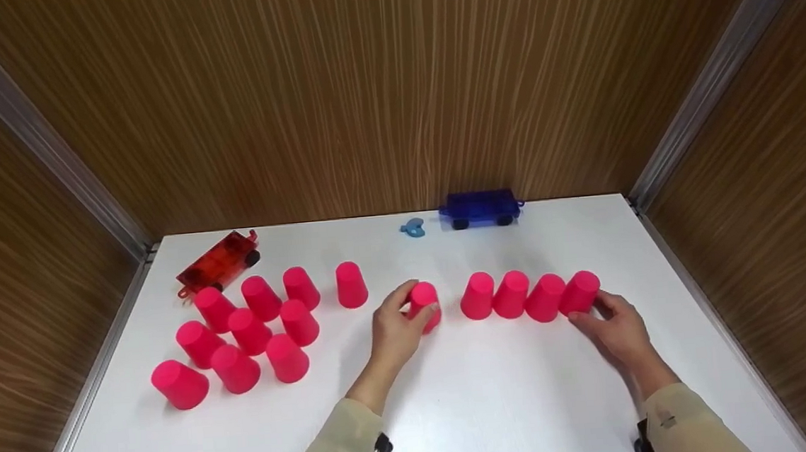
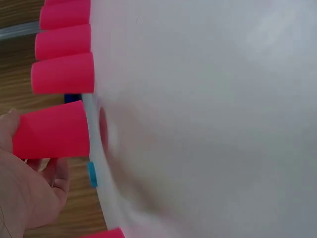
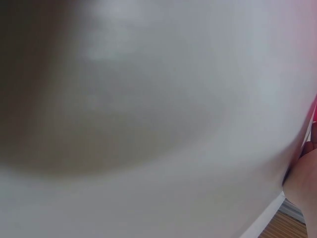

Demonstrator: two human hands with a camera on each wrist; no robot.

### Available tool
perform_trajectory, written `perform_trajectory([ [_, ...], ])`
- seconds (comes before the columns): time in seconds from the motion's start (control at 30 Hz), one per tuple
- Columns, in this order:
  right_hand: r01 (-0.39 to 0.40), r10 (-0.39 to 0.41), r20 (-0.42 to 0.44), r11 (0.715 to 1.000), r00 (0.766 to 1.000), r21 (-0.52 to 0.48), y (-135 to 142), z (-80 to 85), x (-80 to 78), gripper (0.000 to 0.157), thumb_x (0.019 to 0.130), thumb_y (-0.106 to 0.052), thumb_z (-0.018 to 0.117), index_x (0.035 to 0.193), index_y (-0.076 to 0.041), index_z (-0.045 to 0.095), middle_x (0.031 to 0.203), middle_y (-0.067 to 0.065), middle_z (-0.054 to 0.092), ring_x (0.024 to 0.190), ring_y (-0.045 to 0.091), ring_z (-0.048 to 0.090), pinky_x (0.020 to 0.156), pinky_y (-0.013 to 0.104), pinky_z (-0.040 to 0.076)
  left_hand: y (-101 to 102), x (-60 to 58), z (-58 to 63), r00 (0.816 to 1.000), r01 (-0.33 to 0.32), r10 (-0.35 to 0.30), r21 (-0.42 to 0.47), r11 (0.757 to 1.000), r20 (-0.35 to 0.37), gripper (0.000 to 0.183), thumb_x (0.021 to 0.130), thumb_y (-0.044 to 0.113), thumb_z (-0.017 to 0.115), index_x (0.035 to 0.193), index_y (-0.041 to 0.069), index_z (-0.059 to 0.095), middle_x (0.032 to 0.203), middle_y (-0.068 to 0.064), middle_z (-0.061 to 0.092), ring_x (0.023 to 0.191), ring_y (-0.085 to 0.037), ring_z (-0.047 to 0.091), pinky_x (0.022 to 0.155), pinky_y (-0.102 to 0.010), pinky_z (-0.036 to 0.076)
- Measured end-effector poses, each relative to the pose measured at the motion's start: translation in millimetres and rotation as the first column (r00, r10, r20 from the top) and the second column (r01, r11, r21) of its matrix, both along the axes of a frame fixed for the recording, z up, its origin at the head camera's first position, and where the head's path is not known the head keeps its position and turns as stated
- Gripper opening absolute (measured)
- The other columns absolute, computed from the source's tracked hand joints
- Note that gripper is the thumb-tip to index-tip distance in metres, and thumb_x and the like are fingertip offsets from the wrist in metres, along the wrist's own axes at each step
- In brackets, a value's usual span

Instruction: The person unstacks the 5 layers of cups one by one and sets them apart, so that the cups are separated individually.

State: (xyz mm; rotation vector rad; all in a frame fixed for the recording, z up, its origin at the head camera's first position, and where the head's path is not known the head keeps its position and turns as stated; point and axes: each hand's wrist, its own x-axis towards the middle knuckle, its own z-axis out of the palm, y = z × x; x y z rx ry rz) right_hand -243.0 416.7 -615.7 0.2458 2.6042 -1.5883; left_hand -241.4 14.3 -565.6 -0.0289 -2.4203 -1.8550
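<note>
My left hand (image 1: 396, 329) grips an upside-down pink cup (image 1: 423, 297) near the middle of the white table, thumb on one side and fingers on the other. In the left wrist view, a narrow gap with a reflection shows beneath that cup's rim. To its right, several matching cups (image 1: 512, 293) stand upside down in a row. My right hand (image 1: 621, 328) holds the rightmost cup (image 1: 581, 291) of this row between thumb and fingers. Only part of the right hand (image 3: 303, 173) shows at the edge of the right wrist view.
On the left, more pink cups (image 1: 249, 332) stand upside down in a loose triangle, with a lone cup (image 1: 352, 285) beside them. Along the back wall are a red toy wagon (image 1: 220, 261), a small blue piece (image 1: 414, 227) and a dark blue toy wagon (image 1: 481, 208). Wood-patterned walls enclose the table (image 1: 459, 420).
</note>
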Motion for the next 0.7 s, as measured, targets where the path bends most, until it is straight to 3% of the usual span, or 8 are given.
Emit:
perform_trajectory([
  [0.3,0.002,-0.002,-0.006,0.999,1.0,0.042,5,1.3,2.0,0.086,0.097,-0.047,0.078,0.163,-0.007,0.039,0.162,0.022,0.038,0.153,0.047,0.033,0.11,0.045,0.05,-52,14.4,-3.0,0.98,-0.178,0.177,0.004,0.984,-0.087,0.053,0.093,0.016,0.085,0.142,0.011,0.066,0.136,-0.007,0.07,0.121,-0.027,0.065,0.094,-0.042,0.06],
  [0.5,-0.007,0.007,-0.005,0.999,1.0,0.037,3,1.3,0.6,0.089,0.097,-0.048,0.077,0.164,-0.006,0.036,0.164,0.023,0.035,0.153,0.049,0.032,0.113,0.054,0.046,-77,20.8,-4.2,0.972,-0.23,0.23,0.022,0.973,-0.041,0.057,0.094,0.015,0.084,0.146,0.012,0.062,0.14,-0.006,0.067,0.129,-0.03,0.061,0.101,-0.045,0.058],
  [0.7,-0.013,0.013,-0.004,1.0,1.0,0.026,-1,1.8,-0.3,0.088,0.097,-0.047,0.077,0.164,-0.006,0.036,0.165,0.022,0.035,0.153,0.048,0.032,0.112,0.053,0.047,-91,23.4,-4.9,0.962,-0.273,0.273,0.012,0.962,-0.027,0.059,0.093,0.016,0.084,0.148,0.011,0.062,0.142,-0.006,0.067,0.132,-0.03,0.06,0.102,-0.046,0.057],
])
